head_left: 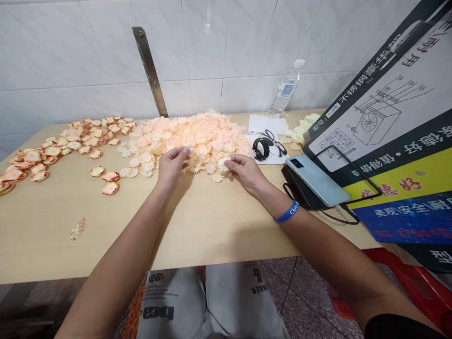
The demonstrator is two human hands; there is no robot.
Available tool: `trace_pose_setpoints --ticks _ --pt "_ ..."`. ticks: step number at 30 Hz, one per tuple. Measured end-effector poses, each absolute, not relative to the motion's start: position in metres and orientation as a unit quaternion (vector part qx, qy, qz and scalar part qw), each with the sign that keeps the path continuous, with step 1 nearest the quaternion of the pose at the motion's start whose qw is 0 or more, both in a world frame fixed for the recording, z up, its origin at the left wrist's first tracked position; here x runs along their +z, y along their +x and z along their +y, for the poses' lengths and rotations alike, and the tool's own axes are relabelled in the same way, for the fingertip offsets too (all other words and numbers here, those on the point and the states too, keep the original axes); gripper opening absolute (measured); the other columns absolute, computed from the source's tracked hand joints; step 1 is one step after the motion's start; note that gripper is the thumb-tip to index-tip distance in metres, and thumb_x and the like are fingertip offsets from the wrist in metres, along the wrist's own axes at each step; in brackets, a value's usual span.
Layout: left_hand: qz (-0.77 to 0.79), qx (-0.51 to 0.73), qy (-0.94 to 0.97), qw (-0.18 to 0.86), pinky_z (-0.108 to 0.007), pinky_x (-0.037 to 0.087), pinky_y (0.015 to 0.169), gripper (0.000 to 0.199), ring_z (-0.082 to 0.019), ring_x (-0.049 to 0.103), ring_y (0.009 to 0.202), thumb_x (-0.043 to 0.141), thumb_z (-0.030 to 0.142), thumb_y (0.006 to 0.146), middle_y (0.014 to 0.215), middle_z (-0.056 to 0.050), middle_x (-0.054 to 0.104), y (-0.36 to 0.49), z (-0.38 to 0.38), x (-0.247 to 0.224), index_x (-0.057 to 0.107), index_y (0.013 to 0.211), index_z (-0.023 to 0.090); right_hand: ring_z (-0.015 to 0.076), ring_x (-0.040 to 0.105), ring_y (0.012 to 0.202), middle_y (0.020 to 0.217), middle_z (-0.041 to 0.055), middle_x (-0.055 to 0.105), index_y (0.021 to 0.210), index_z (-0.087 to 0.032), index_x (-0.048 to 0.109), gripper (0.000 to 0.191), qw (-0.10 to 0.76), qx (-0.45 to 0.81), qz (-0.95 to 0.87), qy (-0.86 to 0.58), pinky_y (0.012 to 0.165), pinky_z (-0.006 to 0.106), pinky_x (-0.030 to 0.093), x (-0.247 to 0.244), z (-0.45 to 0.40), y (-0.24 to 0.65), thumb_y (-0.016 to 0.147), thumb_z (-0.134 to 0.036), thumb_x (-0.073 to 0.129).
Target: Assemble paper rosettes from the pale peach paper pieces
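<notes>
White-tiled wall (88,52) behind, pale wooden tabletop (70,249) below: left grip (172,167) and right grip (245,173) rest pinched together, any held piece too small to tell, at the front edge of a heaped pile of peach frilled flower-shaped pieces (190,136); red-edged flower-shaped pieces (60,150) lie scattered further left.

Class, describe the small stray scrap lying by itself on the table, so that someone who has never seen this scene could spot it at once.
On the tan table, find the heap of pale frilly discs and the person's left hand in front of it. Look left and toward the near edge: a small, narrow pink-and-cream scrap lies alone there, elongated rather than round, touching nothing.
</notes>
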State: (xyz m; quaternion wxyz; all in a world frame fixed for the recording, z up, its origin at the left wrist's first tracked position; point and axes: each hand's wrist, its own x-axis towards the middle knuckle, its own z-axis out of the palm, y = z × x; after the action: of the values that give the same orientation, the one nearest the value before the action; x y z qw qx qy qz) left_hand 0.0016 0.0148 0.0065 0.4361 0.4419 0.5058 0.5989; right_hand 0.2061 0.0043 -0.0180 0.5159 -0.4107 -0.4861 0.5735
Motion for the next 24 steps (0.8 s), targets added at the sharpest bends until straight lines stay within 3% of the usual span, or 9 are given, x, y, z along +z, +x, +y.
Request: trace_pose_setpoints --ticks 4,10,18,24 --pt "0.490 0.549 0.473 0.484 -0.024 0.051 0.063 0.039 -0.014 0.064 0.072 0.079 0.044 0.062 0.080 -0.004 0.069 0.010 0.010 0.006 0.073 0.088 0.016 0.0078 0.055 0.052 0.065 -0.0029 0.060 0.073 -0.017 0.063 0.043 0.501 0.600 -0.474 -0.405 0.048 0.021 0.044 -0.016 0.002 0.203 0.053 -0.048 0.086" --pt "0.462 0.523 0.518 0.494 -0.033 0.055 0.082 0.036 -0.018 0.067 0.087 0.074 0.042 0.069 0.101 -0.008 0.073 0.019 0.002 0.005 0.073 0.095 0.017 0.0082 0.055 0.052 0.062 -0.0028 0.059 0.066 -0.017 0.060 0.042 0.513 0.585 -0.470 -0.417 0.050 0.022 0.044 -0.016 0.001 0.203 0.052 -0.048 0.086" --pt "0.495 0.480 0.582 0.431 -0.035 0.052 0.089 0.027 -0.022 0.067 0.096 0.070 0.029 0.073 0.102 -0.010 0.074 0.023 0.002 -0.002 0.073 0.096 0.015 0.0077 0.050 0.047 0.052 -0.0050 0.053 0.059 -0.017 0.057 0.043 0.525 0.575 -0.456 -0.432 0.048 0.023 0.040 -0.017 0.003 0.205 0.051 -0.046 0.087" --pt "0.516 0.459 0.667 0.279 -0.031 0.052 0.083 0.019 -0.020 0.066 0.094 0.058 0.025 0.083 0.101 -0.007 0.073 0.029 -0.005 -0.004 0.073 0.091 0.018 0.0086 0.053 0.054 0.060 -0.0022 0.059 0.064 -0.016 0.064 0.042 0.525 0.583 -0.453 -0.423 0.053 0.023 0.044 -0.018 0.005 0.205 0.048 -0.046 0.087"
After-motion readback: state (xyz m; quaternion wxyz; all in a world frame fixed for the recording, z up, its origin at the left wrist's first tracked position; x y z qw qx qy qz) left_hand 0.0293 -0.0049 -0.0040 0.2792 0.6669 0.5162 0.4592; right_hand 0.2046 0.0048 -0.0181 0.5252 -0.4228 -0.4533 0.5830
